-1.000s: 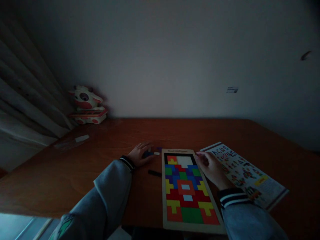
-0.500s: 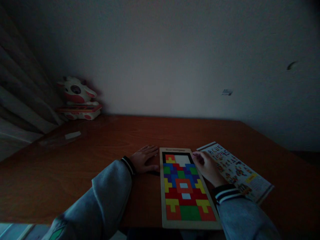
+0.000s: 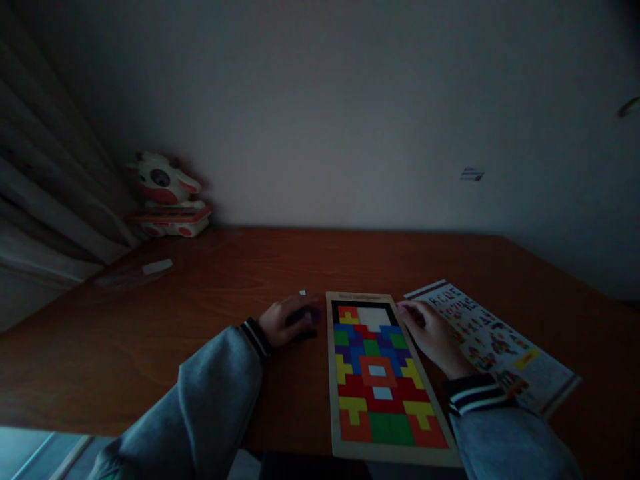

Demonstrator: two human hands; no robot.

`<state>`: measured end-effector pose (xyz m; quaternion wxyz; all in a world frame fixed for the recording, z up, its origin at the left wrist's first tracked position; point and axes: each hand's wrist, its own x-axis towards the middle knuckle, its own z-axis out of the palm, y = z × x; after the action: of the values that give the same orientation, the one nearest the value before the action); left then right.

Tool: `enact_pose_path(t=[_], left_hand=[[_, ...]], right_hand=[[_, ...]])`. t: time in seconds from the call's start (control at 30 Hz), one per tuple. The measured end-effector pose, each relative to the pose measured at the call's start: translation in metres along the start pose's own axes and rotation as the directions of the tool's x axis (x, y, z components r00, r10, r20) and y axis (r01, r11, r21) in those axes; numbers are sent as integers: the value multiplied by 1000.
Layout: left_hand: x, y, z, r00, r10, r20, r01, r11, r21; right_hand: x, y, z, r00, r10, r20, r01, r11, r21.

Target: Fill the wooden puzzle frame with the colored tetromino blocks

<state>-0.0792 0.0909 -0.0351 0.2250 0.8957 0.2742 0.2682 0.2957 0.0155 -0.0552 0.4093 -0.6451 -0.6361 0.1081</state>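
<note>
A wooden tray puzzle (image 3: 331, 373) lies in front of me, filled with coloured blocks except for a white gap near its top. Left of the tray, my left hand (image 3: 285, 323) curls its fingers around a dark purple block (image 3: 314, 315), partly hidden by the fingers. A dark piece shows below the thumb, too dim to make out. At the tray's upper right edge, my right hand (image 3: 431, 339) has thumb and forefinger pinched together; whatever is between them is hidden. Its wrist lies beside a printed pattern sheet (image 3: 500, 343).
The brown wooden table (image 3: 200, 300) meets a pale wall at the back. A cow-shaped toy keyboard (image 3: 170, 200) stands at the back left by a curtain (image 3: 40, 200). A clear plastic bag with a white label (image 3: 157, 267) lies nearer.
My left hand has gone from lying flat with fingers stretched to curled around the dark purple block. My right hand stays pinched by the tray's edge. The view has shifted slightly left.
</note>
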Motion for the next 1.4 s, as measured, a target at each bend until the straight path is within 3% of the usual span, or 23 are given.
enact_pose_path(t=[0.13,0.27,0.37,0.5,0.67,0.93,1.27,1.4], left_hand=[[4,-5,-9,998,6,-60,4,987,158],[2,-7,-7,996,-30,86,8,969,249],[3,-5,-5,988,-12,157,-23,974,223],[8,-2,-7,985,-51,167,18,980,197],[9,-1,-20,994,27,109,-46,984,173],[-3,-10,-41,989,58,134,-70,993,91],[-3,-28,-38,982,107,157,-121,989,88],[-1,-29,-35,990,87,112,-96,992,77]], right_hand=[[-3,0,-1,1000,7,-7,-7,1000,11],[-3,-2,-1,1000,1,3,-1,1000,7],[-1,-1,0,1000,-2,6,2,1000,-11],[1,4,2,1000,-7,21,8,1000,-14],[2,7,2,999,-31,31,31,999,-12],[-3,-7,-7,997,-3,75,2,1000,14],[-3,-3,-6,996,64,67,-68,995,69],[13,3,-2,984,177,9,-176,983,-54]])
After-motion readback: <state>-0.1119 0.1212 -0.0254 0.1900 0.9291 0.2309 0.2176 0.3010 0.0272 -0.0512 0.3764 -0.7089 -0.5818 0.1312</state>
